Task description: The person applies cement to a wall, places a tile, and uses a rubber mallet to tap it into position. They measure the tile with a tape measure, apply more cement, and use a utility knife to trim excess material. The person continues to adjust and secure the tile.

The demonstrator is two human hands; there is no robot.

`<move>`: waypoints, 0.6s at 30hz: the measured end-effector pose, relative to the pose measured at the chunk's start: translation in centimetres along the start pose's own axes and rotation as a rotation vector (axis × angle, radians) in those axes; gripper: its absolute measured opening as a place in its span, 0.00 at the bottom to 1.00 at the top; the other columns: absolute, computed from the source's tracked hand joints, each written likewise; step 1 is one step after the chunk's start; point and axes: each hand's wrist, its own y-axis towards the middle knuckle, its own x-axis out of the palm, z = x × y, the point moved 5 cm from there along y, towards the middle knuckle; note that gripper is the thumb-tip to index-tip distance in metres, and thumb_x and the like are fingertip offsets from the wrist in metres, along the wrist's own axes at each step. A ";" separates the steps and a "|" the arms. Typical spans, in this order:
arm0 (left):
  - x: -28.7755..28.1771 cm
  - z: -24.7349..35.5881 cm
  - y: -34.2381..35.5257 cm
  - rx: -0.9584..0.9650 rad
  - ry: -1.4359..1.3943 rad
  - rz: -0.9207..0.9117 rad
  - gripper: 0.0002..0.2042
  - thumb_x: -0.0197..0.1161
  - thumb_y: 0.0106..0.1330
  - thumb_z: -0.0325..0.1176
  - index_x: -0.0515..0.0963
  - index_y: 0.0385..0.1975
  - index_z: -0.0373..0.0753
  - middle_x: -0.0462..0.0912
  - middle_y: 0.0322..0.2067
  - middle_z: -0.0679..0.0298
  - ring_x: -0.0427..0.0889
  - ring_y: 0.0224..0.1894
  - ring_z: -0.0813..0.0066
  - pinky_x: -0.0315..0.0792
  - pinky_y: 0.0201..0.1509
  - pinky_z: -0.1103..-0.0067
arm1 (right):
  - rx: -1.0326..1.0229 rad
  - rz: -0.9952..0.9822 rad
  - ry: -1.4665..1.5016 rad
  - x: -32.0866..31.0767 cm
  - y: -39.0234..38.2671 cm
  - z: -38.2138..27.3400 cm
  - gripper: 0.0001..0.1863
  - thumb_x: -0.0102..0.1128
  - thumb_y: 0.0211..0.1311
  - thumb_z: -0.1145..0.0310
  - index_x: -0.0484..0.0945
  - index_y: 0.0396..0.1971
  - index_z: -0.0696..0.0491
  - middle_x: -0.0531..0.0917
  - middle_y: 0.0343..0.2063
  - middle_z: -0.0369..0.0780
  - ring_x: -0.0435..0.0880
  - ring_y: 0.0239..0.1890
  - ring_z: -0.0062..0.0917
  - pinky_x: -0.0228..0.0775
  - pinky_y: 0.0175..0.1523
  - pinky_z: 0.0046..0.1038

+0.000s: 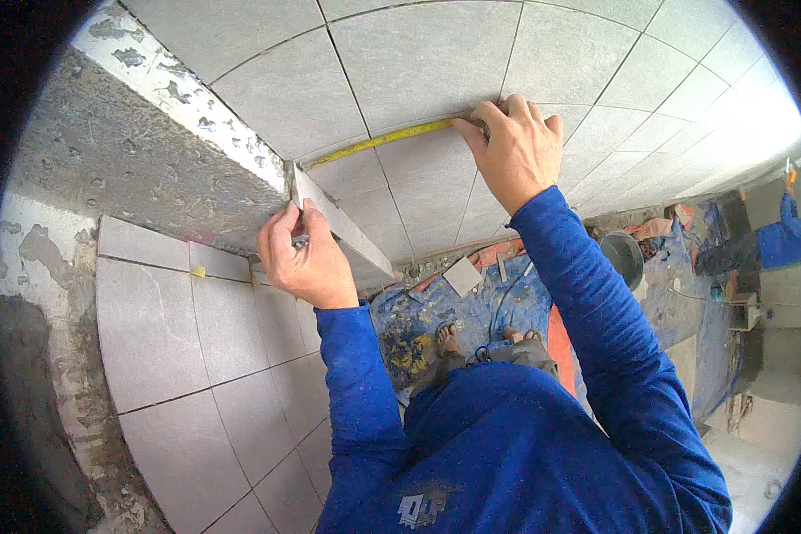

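Observation:
A yellow tape measure blade (383, 141) runs across the grey wall tiles, from the corner by a concrete ledge to my right hand (516, 153). My right hand is closed on the tape measure against the wall, its thumb at the blade; the hand hides the case. Lower left, my left hand (304, 258) is closed in a pinch at the upper end of a narrow tile strip (347, 222) that juts out from the wall. The strip's end sits between thumb and fingers, close to the blade's left end.
The rough concrete ledge (151, 133) lies upper left, above tiled wall (160, 329) with small yellow spacers. Below are blue sheeting (507, 298), a loose tile piece (462, 277) and a dark bucket (622, 258). Another person in blue (783, 238) stands at far right.

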 end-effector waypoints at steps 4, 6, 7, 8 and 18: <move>0.1 -0.1 0.1 0.011 -0.024 -0.019 0.06 0.72 0.56 0.19 0.84 0.33 0.32 0.84 0.34 0.58 0.82 0.30 0.68 0.78 0.31 0.74 | -0.004 -0.007 0.000 0.0 0.2 0.0 0.16 0.66 0.63 0.48 0.87 0.32 0.46 0.82 0.30 0.37 0.82 0.40 0.32 0.63 0.44 0.39; 0.1 -0.1 0.1 0.014 -0.033 -0.022 0.06 0.72 0.56 0.19 0.84 0.32 0.32 0.84 0.34 0.58 0.82 0.31 0.68 0.78 0.31 0.74 | -0.003 -0.017 0.001 0.0 0.2 0.0 0.16 0.66 0.63 0.48 0.87 0.32 0.46 0.82 0.30 0.37 0.82 0.40 0.32 0.63 0.44 0.39; 0.1 -0.1 0.1 0.018 -0.046 -0.019 0.06 0.72 0.56 0.19 0.84 0.32 0.32 0.84 0.34 0.58 0.82 0.31 0.68 0.78 0.31 0.74 | -0.001 -0.025 -0.002 0.0 0.2 0.0 0.16 0.67 0.62 0.48 0.87 0.32 0.46 0.82 0.30 0.38 0.82 0.40 0.32 0.63 0.44 0.39; 0.0 -0.1 0.1 0.023 -0.059 -0.017 0.06 0.72 0.56 0.19 0.84 0.32 0.32 0.84 0.34 0.58 0.82 0.31 0.68 0.78 0.31 0.74 | -0.003 -0.031 -0.003 0.0 0.2 0.0 0.16 0.67 0.62 0.48 0.87 0.32 0.46 0.82 0.30 0.38 0.82 0.40 0.32 0.63 0.44 0.39; 0.1 0.2 0.1 0.031 0.004 -0.033 0.07 0.74 0.58 0.23 0.82 0.33 0.34 0.81 0.32 0.60 0.79 0.30 0.68 0.76 0.32 0.73 | -0.003 -0.060 -0.002 0.0 0.4 0.2 0.15 0.67 0.62 0.49 0.87 0.33 0.46 0.82 0.32 0.38 0.82 0.41 0.32 0.65 0.45 0.39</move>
